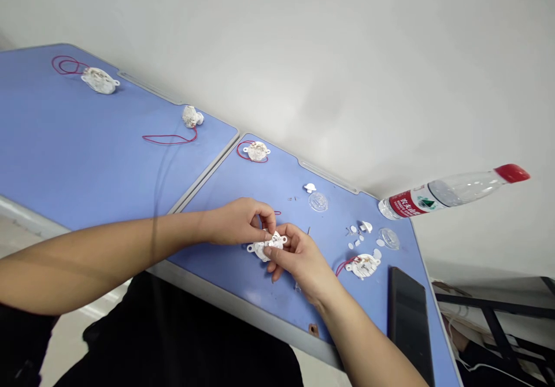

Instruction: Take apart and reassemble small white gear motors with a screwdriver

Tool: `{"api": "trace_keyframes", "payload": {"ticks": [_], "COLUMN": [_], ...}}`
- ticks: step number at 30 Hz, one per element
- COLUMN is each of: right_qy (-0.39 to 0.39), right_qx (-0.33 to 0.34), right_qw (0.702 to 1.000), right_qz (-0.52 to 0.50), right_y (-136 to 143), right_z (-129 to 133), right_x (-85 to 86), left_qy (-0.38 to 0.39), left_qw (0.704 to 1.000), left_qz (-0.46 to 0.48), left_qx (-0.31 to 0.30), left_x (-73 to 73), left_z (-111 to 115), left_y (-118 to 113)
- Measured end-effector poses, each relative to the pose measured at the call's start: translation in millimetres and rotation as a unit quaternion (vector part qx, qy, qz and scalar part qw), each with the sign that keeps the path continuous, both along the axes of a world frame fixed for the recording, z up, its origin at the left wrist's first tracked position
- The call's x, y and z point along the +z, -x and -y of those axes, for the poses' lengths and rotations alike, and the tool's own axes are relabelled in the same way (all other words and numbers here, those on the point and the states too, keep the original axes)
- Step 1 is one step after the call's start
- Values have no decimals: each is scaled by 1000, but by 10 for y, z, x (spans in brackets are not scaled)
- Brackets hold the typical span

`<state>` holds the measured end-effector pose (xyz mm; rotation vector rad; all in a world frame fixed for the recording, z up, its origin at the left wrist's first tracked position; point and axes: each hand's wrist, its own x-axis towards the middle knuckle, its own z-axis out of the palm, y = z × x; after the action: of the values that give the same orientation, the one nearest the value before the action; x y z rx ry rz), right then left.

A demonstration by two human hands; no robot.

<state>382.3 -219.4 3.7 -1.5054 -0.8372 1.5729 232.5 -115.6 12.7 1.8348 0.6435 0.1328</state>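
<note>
A round white plastic housing (259, 250) with a small ring lug at each side is held just above the blue desk. My right hand (299, 258) grips it from the right, thumb on top and fingers behind and below. The thumb and index finger of my left hand (247, 223) are pinched together over its upper part; whatever lies between those fingertips is too small to make out. Part of the housing's inside is hidden by the fingers.
A similar white unit with red wire (363, 266) lies right of my hands, near small white discs, a clear cover (389, 238) and a black phone (411, 323). A water bottle (446, 193) stands at the back right. Another clear cover (318, 202) and further wired units (257, 151) lie toward the wall.
</note>
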Motion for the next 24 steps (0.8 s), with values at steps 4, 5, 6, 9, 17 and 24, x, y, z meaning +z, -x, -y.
{"api": "trace_keyframes", "payload": {"ticks": [4, 5, 6, 9, 17, 24], "right_qy": [3, 4, 5, 8, 9, 8], "right_qx": [1, 2, 2, 4, 16, 19], "right_qw": [1000, 1000, 1000, 1000, 1000, 1000], "right_qz": [6, 7, 7, 7, 13, 11], "right_y": [-2, -3, -5, -10, -19, -26], "right_z": [-3, -5, -6, -9, -8, -9], "right_x": [1, 1, 2, 5, 3, -14], "left_qy": [-1, 0, 1, 0, -9, -25], "left_qw": [1000, 1000, 1000, 1000, 1000, 1000], "left_qz": [-1, -3, -5, -5, -2, 6], "left_qx": [6, 9, 13, 19, 12, 9], "left_x": [13, 15, 17, 14, -4, -26], "left_z": [11, 14, 17, 22, 30, 36], "left_y": [-12, -15, -18, -23, -21, -18]}}
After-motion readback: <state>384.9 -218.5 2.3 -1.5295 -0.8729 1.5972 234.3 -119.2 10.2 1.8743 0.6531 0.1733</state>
